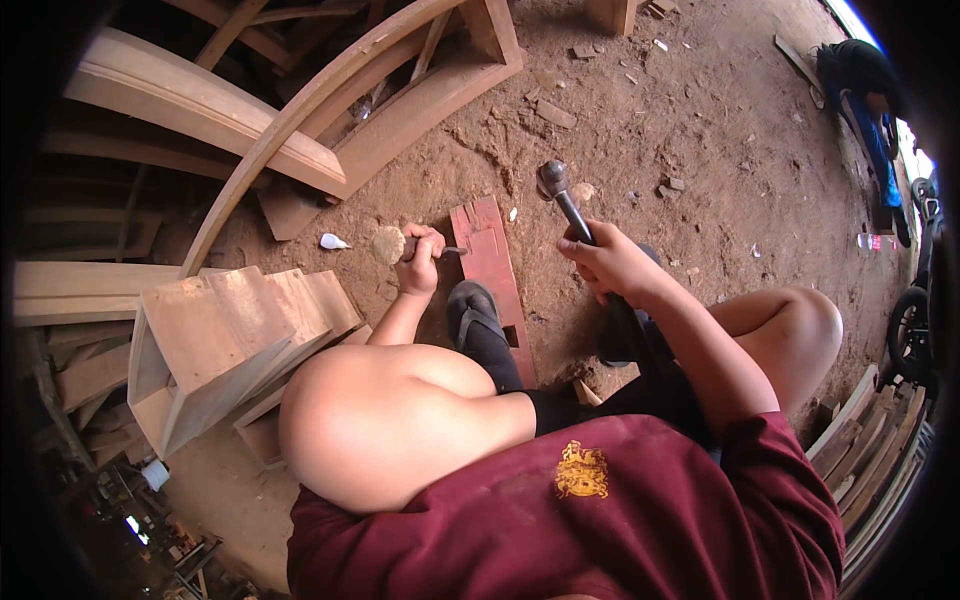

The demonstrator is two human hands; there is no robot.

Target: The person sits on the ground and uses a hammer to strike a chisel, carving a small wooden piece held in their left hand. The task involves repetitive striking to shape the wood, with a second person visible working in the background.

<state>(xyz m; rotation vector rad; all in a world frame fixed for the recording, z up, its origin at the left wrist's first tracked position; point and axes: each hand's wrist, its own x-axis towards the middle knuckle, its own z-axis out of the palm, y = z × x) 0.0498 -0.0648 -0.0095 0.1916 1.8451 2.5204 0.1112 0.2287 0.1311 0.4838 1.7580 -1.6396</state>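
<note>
My left hand [422,260] is closed around a chisel [389,246] whose pale, battered wooden handle end sticks out to the left. Its dark metal tip points right and meets the left edge of a red-painted wooden beam [491,245] on the ground. That beam has a chipped upper surface and a dark slot lower down. In my right hand [608,265] is a hammer [553,178], gripped by its dark shaft, with the rounded metal head raised to the right of the beam. My sandalled left foot [471,308] rests against or on the beam; which one I cannot tell.
Curved wooden frames [430,115] and a stacked wooden piece [225,320] crowd the left side. A small white bottle [333,241] lies on the dirt floor [690,120], among scattered wood scraps. Slats [880,440] are piled at lower right, near a black wheel [908,318].
</note>
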